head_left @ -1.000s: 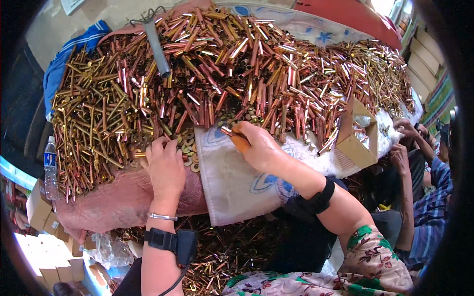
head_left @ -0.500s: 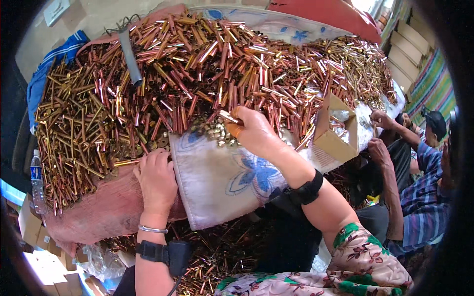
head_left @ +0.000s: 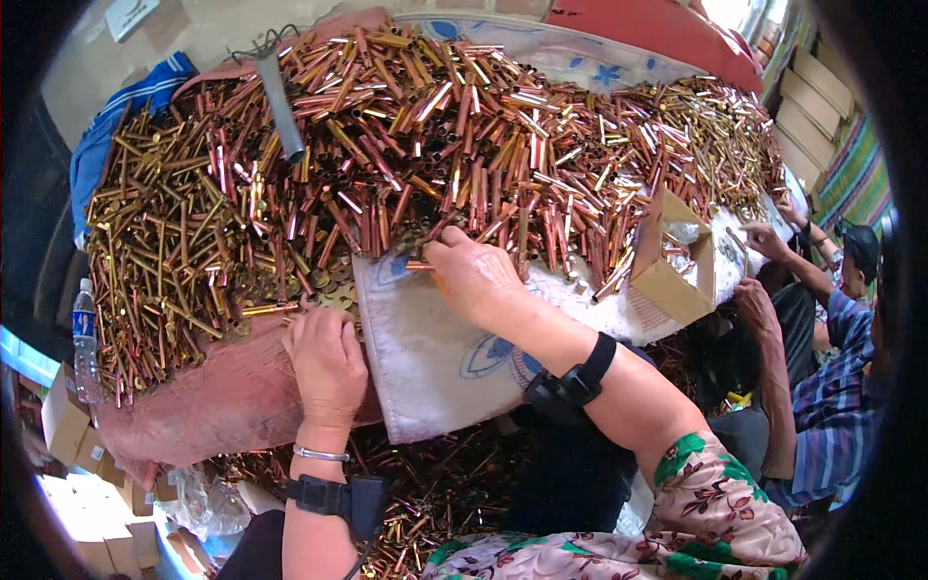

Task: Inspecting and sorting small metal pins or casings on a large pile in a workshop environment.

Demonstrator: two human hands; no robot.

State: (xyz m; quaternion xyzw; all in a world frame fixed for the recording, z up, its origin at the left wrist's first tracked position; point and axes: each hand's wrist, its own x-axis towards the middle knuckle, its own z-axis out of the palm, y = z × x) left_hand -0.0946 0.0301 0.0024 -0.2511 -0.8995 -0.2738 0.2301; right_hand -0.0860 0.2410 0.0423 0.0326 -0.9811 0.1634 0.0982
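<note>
In front of me a large heap of copper and brass-coloured metal tubes (head_left: pixel 387 126) covers the work surface. My right hand (head_left: pixel 476 275) is pinched on a short copper-coloured tube (head_left: pixel 420 266), which points left over the corner of a white quilted cloth (head_left: pixel 425 358) with blue flowers. To its left, my left hand (head_left: pixel 329 360) rests at the heap's near edge on a pinkish woven sack (head_left: pixel 222 391). Its fingers curl under, so their tips and anything between them are hidden. Beside those fingers lies a gold tube (head_left: pixel 271 309), and small flat metal discs (head_left: pixel 336 275) are scattered just beyond.
A grey pipe (head_left: pixel 280 111) leans on the heap. An open cardboard box (head_left: pixel 675 261) stands at right, with a co-worker's hands (head_left: pixel 759 290) beyond it. At far left are a water bottle (head_left: pixel 85 338) and a blue cloth (head_left: pixel 121 145). More tubes lie below the surface.
My right hand has moved left and slightly nearer with a tube, which now lies level over the cloth corner. My left hand stays by the same gold tube. The whole view has shifted slightly.
</note>
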